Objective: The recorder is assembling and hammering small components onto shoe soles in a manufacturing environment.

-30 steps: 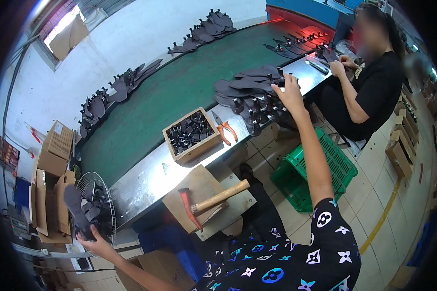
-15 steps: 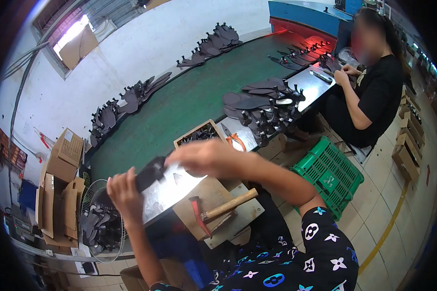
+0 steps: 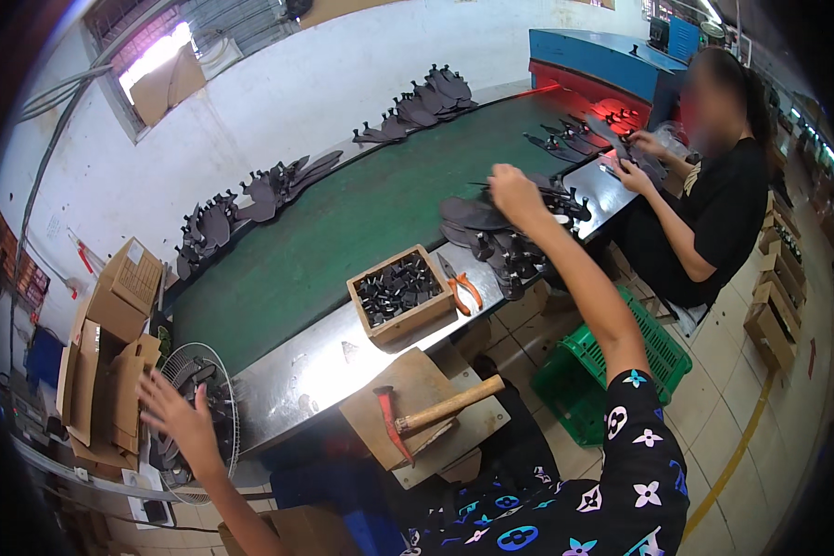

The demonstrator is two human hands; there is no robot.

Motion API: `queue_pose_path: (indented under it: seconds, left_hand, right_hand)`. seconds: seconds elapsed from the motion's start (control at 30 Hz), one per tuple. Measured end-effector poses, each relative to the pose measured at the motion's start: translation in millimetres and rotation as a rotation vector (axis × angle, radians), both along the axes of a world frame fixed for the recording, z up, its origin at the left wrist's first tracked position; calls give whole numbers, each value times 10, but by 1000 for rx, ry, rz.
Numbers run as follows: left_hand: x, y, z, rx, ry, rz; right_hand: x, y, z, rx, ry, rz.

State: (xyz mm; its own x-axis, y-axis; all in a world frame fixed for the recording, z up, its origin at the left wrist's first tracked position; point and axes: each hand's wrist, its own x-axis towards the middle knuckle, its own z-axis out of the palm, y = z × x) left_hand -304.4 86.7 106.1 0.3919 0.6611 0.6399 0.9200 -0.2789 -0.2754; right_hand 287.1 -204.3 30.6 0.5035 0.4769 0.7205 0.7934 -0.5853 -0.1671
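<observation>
My left hand (image 3: 178,417) is empty, its fingers spread over a round white wire basket (image 3: 234,422) that holds dark shoe soles. Out to the far right reaches my right hand (image 3: 517,195), its fingers closed at the top of a pile of dark heeled shoe soles (image 3: 473,215). The thin dark edge of a sole shows beside the fingertips; the hand hides the rest. Between my arms, a hammer (image 3: 440,408) with a red head and wooden handle lies on a worn board (image 3: 361,408).
A wooden box (image 3: 394,335) of small black pieces stands beside orange-handled pliers (image 3: 465,293). More soles (image 3: 259,195) line the green belt's (image 3: 343,232) far edge. A co-worker (image 3: 713,185) handles a sole at right. A green crate (image 3: 565,389) and cardboard boxes (image 3: 111,371) stand nearby.
The dark shoe sole between my hands has left them. My left hand has opened and moved left over the basket; my right hand has swung right and away to the sole pile.
</observation>
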Motion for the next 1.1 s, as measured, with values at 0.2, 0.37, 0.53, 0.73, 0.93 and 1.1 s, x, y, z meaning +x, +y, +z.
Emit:
queue_pose_path:
  seconds: [0.2, 0.37, 0.53, 0.73, 0.93, 1.1]
  left_hand:
    - [1244, -1126, 227, -319, -203, -822]
    - [1727, -1530, -201, -507, -1060, -1333]
    - [1018, -1598, -142, -552, -1083, -1015]
    - [1043, -2056, -812, -1266, -1456, -894]
    - [1309, -2207, -1477, -686, -370, -556]
    - [1921, -1674, -1097, -647, -434, -952]
  right_hand:
    - [-1459, 612, 990, 414, 859, 653]
    - [-2916, 261, 1058, 351, 1430, 1539]
    - [-3270, -111, -404, 1, 217, 699]
    - [-3161, -885, -1147, -163, 424, 419]
    - [-3132, -1770, -1524, 153, 983, 155]
    - [-3380, -2428, -1586, 403, 1208, 9]
